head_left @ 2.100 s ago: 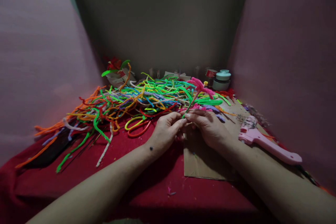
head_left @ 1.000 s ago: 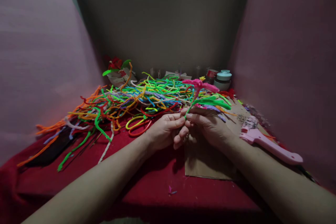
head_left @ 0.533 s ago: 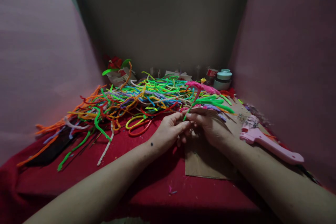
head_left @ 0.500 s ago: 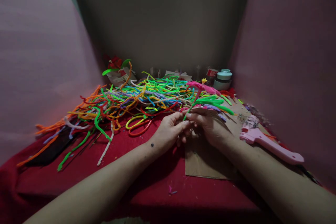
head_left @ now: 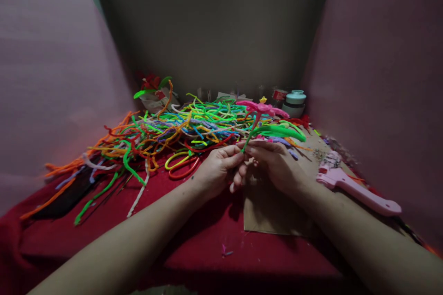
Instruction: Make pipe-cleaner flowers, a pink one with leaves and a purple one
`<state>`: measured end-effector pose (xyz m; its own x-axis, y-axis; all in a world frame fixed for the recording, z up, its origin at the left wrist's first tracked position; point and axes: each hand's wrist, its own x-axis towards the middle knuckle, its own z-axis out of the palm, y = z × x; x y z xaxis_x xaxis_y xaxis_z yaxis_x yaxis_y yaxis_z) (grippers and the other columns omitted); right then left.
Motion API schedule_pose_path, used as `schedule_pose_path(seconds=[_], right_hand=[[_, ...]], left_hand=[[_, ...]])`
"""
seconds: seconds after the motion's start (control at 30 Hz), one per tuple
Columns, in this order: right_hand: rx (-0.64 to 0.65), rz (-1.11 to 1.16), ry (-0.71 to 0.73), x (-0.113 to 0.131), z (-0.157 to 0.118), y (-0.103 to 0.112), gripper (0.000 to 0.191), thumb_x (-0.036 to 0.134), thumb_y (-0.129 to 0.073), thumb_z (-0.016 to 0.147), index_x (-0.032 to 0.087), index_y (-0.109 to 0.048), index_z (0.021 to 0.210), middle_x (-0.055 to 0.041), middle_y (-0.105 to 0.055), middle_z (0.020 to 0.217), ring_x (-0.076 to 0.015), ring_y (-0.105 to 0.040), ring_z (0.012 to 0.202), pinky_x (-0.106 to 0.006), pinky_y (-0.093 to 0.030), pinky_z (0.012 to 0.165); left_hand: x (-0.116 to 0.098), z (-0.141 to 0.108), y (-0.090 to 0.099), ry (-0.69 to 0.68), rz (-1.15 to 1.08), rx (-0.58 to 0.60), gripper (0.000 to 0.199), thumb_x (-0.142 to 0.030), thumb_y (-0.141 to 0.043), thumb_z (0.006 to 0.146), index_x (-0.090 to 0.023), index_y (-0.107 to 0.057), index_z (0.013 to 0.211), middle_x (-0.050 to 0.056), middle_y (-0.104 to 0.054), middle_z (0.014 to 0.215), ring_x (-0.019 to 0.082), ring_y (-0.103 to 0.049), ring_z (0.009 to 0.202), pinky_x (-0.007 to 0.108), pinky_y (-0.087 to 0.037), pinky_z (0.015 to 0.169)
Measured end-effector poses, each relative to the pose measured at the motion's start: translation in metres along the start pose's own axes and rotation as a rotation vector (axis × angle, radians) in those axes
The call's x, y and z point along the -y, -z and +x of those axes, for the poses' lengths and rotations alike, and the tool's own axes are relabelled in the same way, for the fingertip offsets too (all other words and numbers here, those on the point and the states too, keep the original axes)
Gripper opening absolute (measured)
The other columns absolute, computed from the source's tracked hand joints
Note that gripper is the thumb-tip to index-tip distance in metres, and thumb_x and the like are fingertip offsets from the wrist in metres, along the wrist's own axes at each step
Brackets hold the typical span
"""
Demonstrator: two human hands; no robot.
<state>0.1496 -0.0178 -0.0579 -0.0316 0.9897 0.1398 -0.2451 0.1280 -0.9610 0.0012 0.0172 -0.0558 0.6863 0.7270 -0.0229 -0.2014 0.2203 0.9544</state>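
Observation:
Between my two hands stands a pipe-cleaner flower (head_left: pixel 262 108), with pink petals, a yellow centre and a green stem. A long green leaf (head_left: pixel 282 132) juts from the stem to the right. My left hand (head_left: pixel 221 166) pinches the stem's low end between thumb and forefinger. Right beside it, my right hand (head_left: pixel 273 161) has its thumb and fingers closed on the same stem. The stem's lower tip is hidden by the fingers. Just beyond my hands lies a big heap of coloured pipe cleaners (head_left: pixel 207 120).
Scissors (head_left: pixel 183 166) with red and yellow handles lie left of my hands. A pink glue gun (head_left: pixel 360 189) lies at the right, by a cardboard sheet (head_left: pixel 270 221) on the red cloth (head_left: pixel 194 249). At the back stands a jar with a pale blue lid (head_left: pixel 296 97).
The flower has tilted more upright and shifted slightly left, its yellow centre now higher. The green leaf strands have drawn together into one narrower shape. Both hands keep hold of the stem.

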Motion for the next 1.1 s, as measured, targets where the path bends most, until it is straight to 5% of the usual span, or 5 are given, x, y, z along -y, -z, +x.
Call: schedule_pose_path(seconds=[0.27, 0.63, 0.9, 1.1], right_hand=[[0.034, -0.087, 0.069, 0.004, 0.007, 0.009, 0.014, 0.033, -0.071, 0.067, 0.021, -0.073, 0.074, 0.0004, -0.066, 0.073, -0.0147, -0.056, 0.073, -0.030, -0.041, 0.071], [0.171, 0.083, -0.081, 0.001, 0.010, 0.013, 0.029, 0.029, -0.074, 0.068, 0.021, -0.074, 0.096, -0.0029, -0.070, 0.076, -0.0141, -0.060, 0.066, -0.029, -0.045, 0.067], [0.262, 0.164, -0.073, -0.002, 0.012, 0.016, 0.030, 0.028, -0.077, 0.065, 0.018, -0.075, 0.094, -0.0028, -0.070, 0.072, -0.0101, -0.055, 0.057, -0.027, -0.043, 0.063], [0.198, 0.141, -0.052, -0.001, 0.011, 0.010, 0.024, 0.026, -0.077, 0.065, 0.018, -0.075, 0.087, -0.0018, -0.069, 0.069, -0.0143, -0.060, 0.064, -0.030, -0.045, 0.069]], left_hand=[[-0.005, 0.001, 0.004, 0.085, -0.125, 0.113, 0.010, -0.023, -0.059, 0.083, -0.015, -0.056, 0.088, -0.006, -0.053, 0.052, 0.004, -0.040, 0.028, 0.015, -0.037, 0.026], [-0.002, 0.001, 0.010, 0.112, -0.218, 0.189, 0.014, -0.026, -0.060, 0.083, -0.014, -0.055, 0.079, -0.005, -0.053, 0.053, 0.003, -0.037, 0.027, 0.013, -0.037, 0.026], [-0.003, -0.002, 0.009, 0.106, -0.249, 0.301, 0.016, -0.027, -0.061, 0.083, -0.010, -0.062, 0.080, -0.005, -0.051, 0.050, 0.002, -0.033, 0.024, 0.013, -0.033, 0.023], [-0.002, -0.002, 0.011, 0.111, -0.210, 0.281, 0.018, -0.028, -0.061, 0.083, -0.010, -0.064, 0.082, -0.002, -0.057, 0.053, 0.003, -0.037, 0.026, 0.014, -0.035, 0.025]])
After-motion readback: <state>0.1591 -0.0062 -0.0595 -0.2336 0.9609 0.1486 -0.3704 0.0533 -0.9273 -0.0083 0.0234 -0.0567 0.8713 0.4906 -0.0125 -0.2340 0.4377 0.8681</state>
